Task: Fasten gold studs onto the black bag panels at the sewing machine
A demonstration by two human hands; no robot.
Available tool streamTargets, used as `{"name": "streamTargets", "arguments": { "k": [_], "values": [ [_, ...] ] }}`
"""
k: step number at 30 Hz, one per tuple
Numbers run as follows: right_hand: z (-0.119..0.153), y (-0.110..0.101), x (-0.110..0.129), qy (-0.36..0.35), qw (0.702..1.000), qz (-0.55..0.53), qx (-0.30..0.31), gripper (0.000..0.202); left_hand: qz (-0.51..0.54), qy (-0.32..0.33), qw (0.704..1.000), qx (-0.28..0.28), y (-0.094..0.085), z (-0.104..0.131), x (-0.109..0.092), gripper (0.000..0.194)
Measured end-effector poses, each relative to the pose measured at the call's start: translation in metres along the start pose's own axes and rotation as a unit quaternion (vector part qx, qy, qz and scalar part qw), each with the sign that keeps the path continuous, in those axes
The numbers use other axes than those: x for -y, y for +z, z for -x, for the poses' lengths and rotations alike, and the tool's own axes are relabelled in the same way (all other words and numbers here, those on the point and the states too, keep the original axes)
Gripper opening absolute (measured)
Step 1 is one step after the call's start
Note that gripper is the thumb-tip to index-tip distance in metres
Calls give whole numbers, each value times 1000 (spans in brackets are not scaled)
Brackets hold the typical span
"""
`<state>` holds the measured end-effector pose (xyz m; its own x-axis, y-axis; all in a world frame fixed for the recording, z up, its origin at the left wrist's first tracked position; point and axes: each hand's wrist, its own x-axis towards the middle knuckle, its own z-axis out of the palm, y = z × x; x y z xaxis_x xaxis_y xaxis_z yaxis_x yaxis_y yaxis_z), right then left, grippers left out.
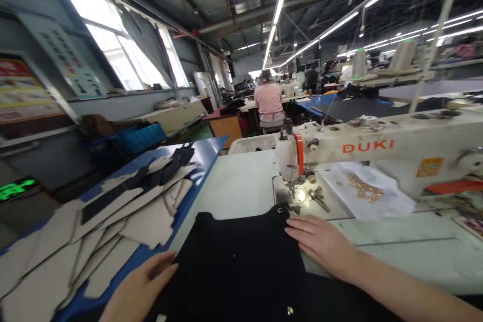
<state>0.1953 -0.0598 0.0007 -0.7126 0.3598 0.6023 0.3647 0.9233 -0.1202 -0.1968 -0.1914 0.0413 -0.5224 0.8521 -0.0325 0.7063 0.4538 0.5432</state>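
A black fabric piece [241, 256] with a shaped top edge lies spread in front of me, on the pale sewing table. A small gold-coloured metal fitting [280, 210] sits at its upper right corner, and another metal bit [290, 310] shows near the bottom. My left hand [138, 287] is at the fabric's left edge, its thumb and fingertips brought together there. On the right edge rests my right hand [326, 244], fingers stretched out and lying flat. Just beyond the fabric's right corner is the lit needle area of the sewing machine [370, 143].
Gold-coloured small parts [364, 188] lie on a white plastic sheet [392, 206] under the machine arm. Left, a blue table [211, 148] bears stacked pale and dark cut pieces [147, 216]. A person in pink [268, 100] sits ahead.
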Motion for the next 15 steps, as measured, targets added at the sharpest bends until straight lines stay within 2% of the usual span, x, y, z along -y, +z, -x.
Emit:
{"name": "streamTargets", "arguments": {
  "k": [5, 8, 10, 11, 12, 13, 15],
  "values": [
    [10, -8, -2, -72, 995, 26, -58, 30, 73, -108, 986, 102, -22, 20, -47, 58],
    [16, -9, -4, -89, 994, 22, -62, 31, 170, -145, 958, 179, -35, 40, -57, 49],
    [17, -8, -4, -86, 994, 11, -62, 34, 266, -135, 926, 230, -42, 54, -59, 40],
    [17, -7, -5, -79, 995, 0, -60, 35, 302, -122, 915, 238, -48, 59, -59, 38],
    [16, -6, -5, -64, 996, -14, -56, 36, 317, -107, 913, 234, -56, 62, -59, 41],
    [14, -5, -6, -35, 997, -32, -53, 37, 308, -95, 923, 212, -67, 63, -59, 47],
    [10, -2, -8, 61, 994, -82, -44, 37, 218, -59, 969, 101, -100, 55, -59, 60]
  ]
}}
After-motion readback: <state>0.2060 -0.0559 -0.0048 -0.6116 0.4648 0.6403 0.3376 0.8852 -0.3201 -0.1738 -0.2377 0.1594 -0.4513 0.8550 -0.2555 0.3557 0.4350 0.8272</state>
